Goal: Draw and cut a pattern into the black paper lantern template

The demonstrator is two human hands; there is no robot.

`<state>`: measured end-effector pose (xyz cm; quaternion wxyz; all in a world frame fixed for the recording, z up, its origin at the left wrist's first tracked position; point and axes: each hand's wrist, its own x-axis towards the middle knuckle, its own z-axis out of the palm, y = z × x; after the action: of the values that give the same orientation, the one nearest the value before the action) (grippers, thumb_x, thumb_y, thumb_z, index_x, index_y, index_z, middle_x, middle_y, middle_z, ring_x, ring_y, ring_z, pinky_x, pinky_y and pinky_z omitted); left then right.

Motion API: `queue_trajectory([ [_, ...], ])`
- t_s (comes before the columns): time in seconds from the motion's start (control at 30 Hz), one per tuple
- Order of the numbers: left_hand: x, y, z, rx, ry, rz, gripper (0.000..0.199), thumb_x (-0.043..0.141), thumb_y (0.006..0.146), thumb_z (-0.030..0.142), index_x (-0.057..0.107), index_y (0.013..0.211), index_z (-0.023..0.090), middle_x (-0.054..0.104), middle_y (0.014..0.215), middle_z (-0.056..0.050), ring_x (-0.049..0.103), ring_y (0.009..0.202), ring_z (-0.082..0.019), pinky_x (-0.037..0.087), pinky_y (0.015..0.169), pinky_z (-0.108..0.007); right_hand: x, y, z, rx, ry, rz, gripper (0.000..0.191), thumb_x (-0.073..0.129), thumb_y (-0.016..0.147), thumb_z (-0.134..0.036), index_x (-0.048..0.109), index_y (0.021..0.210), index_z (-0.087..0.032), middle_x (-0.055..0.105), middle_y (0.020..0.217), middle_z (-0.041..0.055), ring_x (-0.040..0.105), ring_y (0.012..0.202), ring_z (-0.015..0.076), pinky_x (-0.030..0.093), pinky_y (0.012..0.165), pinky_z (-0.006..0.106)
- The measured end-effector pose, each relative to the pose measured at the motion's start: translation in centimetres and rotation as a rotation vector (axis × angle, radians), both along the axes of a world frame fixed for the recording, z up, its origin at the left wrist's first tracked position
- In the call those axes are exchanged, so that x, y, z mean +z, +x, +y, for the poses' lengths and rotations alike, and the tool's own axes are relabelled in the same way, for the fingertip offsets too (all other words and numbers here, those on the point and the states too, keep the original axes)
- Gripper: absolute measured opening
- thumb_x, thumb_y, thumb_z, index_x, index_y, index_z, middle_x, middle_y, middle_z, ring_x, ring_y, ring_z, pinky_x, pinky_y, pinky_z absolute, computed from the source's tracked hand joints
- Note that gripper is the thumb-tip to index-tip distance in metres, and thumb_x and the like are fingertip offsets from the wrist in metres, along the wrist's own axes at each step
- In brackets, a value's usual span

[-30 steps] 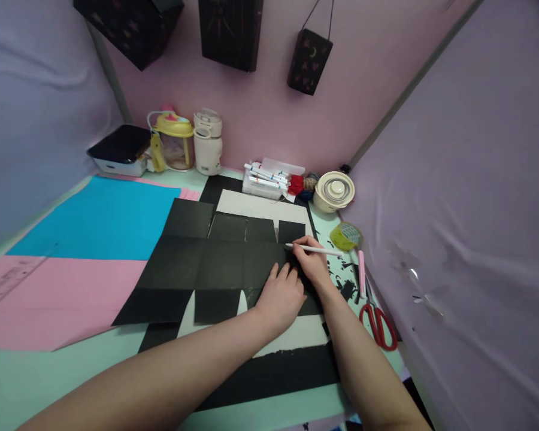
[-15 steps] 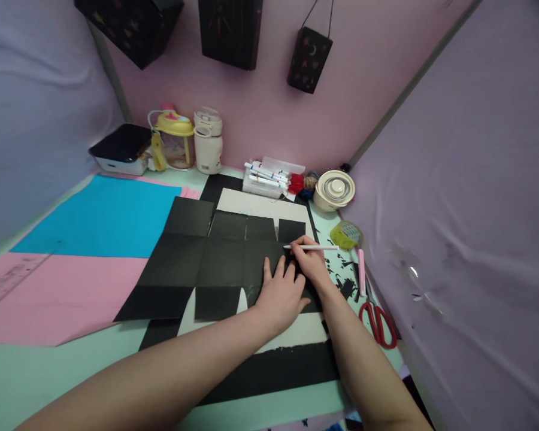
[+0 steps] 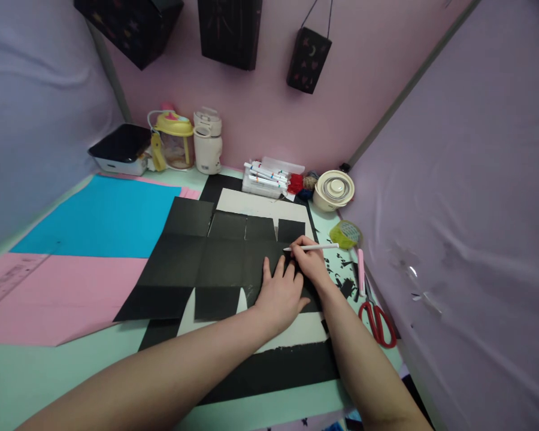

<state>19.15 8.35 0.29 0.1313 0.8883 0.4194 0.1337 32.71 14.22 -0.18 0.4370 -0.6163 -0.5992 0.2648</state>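
A creased black card sheet [image 3: 175,260] with cut flaps lies across the table. My left hand [image 3: 282,298] rests flat on its right part, fingers spread. Just beyond, my right hand [image 3: 309,258] grips a slim white pen [image 3: 321,246], whose dark tip points left and meets or nearly meets the card. I cannot tell whether it touches. Under the black card are a white sheet [image 3: 291,333] and a larger black sheet [image 3: 273,374].
Blue paper [image 3: 103,209] and pink paper [image 3: 72,299] lie left, with a clear ruler [image 3: 13,284]. Right are red-handled scissors [image 3: 377,323], a pink cutter [image 3: 361,272], yellow tape [image 3: 345,234] and black scraps. Behind stand a marker box [image 3: 265,179], bowl [image 3: 333,190] and bottle [image 3: 208,143].
The pen's tilt has shifted very slightly, its back end sitting a touch higher. My left hand stays in place on the card.
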Motion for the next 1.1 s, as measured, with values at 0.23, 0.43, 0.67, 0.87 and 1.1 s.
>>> queue_trajectory([
  [0.23, 0.11, 0.0, 0.01, 0.002, -0.009, 0.01, 0.048, 0.057, 0.09, 0.048, 0.058, 0.127, 0.017, 0.047, 0.146, -0.016, 0.031, 0.14, -0.039, 0.015, 0.112, -0.071, -0.14, -0.02, -0.09, -0.024, 0.002, 0.045, 0.019, 0.055, 0.08, -0.031, 0.057, 0.063, -0.022, 0.06, 0.06, -0.0021, 0.054, 0.059, 0.0154, 0.042, 0.06, 0.028],
  [0.43, 0.09, 0.01, -0.03, 0.0, -0.012, 0.005, 0.049, 0.058, 0.089, 0.047, 0.058, 0.127, 0.016, 0.047, 0.146, -0.017, 0.031, 0.14, -0.039, 0.015, 0.112, -0.071, -0.17, -0.06, -0.06, -0.019, -0.004, 0.024, 0.021, 0.056, 0.081, -0.032, 0.058, 0.064, -0.022, 0.061, 0.062, -0.0017, 0.054, 0.06, 0.0154, 0.042, 0.061, 0.028],
  [0.67, 0.24, 0.0, 0.02, -0.002, -0.021, 0.008, 0.049, 0.058, 0.089, 0.048, 0.058, 0.127, 0.015, 0.047, 0.146, -0.017, 0.031, 0.14, -0.039, 0.014, 0.112, -0.071, 0.18, -0.22, -0.2, -0.01, -0.006, -0.001, 0.019, 0.054, 0.081, -0.03, 0.058, 0.064, -0.022, 0.061, 0.064, -0.0016, 0.055, 0.062, 0.0152, 0.043, 0.064, 0.029],
  [0.87, 0.17, -0.02, 0.0, -0.001, -0.012, 0.003, 0.05, 0.058, 0.089, 0.047, 0.058, 0.127, 0.014, 0.046, 0.147, -0.017, 0.031, 0.14, -0.039, 0.015, 0.112, -0.071, 0.06, -0.08, -0.11, -0.01, 0.011, -0.034, 0.018, 0.054, 0.08, -0.027, 0.055, 0.062, -0.021, 0.058, 0.061, -0.0029, 0.052, 0.061, 0.0146, 0.041, 0.062, 0.027],
  [1.1, 0.11, -0.02, 0.0, -0.001, -0.01, 0.009, 0.05, 0.059, 0.089, 0.048, 0.058, 0.127, 0.015, 0.045, 0.148, -0.016, 0.031, 0.141, -0.039, 0.015, 0.112, -0.071, -0.01, -0.05, -0.06, -0.019, 0.032, -0.047, 0.017, 0.051, 0.078, -0.023, 0.051, 0.061, -0.022, 0.054, 0.059, -0.0039, 0.05, 0.06, 0.0143, 0.04, 0.061, 0.027],
])
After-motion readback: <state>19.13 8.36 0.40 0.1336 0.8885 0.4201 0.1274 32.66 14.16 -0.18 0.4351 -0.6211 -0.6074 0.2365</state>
